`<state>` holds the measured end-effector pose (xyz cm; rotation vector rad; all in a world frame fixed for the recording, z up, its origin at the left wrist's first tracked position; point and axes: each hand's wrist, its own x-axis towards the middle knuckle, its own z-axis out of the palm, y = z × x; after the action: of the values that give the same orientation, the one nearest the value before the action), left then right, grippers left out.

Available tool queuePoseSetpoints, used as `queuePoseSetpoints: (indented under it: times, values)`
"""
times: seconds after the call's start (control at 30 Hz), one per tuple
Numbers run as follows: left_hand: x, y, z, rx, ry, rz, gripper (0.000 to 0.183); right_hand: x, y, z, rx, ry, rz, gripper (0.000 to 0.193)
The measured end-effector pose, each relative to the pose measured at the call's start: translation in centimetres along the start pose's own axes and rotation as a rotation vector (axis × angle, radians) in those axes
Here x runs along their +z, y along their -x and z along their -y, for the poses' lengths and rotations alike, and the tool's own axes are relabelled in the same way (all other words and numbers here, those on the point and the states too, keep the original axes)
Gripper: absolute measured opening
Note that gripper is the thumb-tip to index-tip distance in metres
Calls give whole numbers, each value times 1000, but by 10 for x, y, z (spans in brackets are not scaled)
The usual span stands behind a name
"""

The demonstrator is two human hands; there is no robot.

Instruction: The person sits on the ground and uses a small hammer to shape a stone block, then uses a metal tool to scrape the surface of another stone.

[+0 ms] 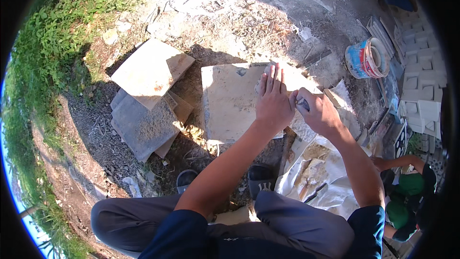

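Slab: a pale square stone slab (pixel 230 103) is seen lying flat on the ground (pixel 268 24), straight ahead of the crouched person's knees, half in sun and half in shadow.
Left hand: the left hand (pixel 274 100) is laid flat, fingers spread, on the slab's far right part; nothing is gripped, the slab is only pressed down.
Right hand: the right hand (pixel 318 112) is clenched around a small dark tool (pixel 303 105), held just beside the left thumb at the slab's right edge. What kind of tool it is cannot be told.
Near hazard: the tool tip is worked very near the left thumb; a slip off the stone could be expected to nick it.
Footing: the slab rests on loose gravel and rubble, so rocking or a sudden shift under pressure is judged possible, and a corner could be chipped.
Surroundings: a stack of slabs (pixel 146 93) is leaned together off the left edge; a tin can (pixel 366 57) lies tipped to the far right, and rolling is possible if it is knocked.
Underfoot: a crumpled white sack (pixel 326 182) lies by the right knee, where a sandal (pixel 261 175) could be caught.
Others: another person's arm (pixel 397 162) is seen low at the right, near the sack's edge.
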<state>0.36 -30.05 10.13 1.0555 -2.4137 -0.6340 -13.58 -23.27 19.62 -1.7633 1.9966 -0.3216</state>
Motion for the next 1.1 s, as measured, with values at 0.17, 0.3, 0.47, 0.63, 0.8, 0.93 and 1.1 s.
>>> queuePoseSetpoints:
  times: [0.17, 0.3, 0.47, 0.63, 0.8, 0.93, 1.1]
  values:
    - [-28, 52, 50, -151, -191, 2, 67, 74, -6, 20, -228, 203, -72, 31]
    - [-12, 40, 18, -28, -118, 62, 67, 59, 15, 2, -9, -37, 36, 21]
    - [19, 15, -13, 65, 27, 57, 68, 26, 31, -14, 25, 172, -86, 22]
    - [-40, 26, 13, -95, -143, -32, 66, 35, -4, 16, -142, -37, -64, 22]
    - [-38, 22, 73, -122, -270, 8, 69, 98, -31, 2, -352, 38, -324, 25]
    - [0, 6, 16, 34, -91, 26, 68, 41, 2, -8, 46, -116, -68, 19]
    - [-3, 2, 8, 50, 3, 44, 66, 7, -4, 9, 53, -149, 14, 17]
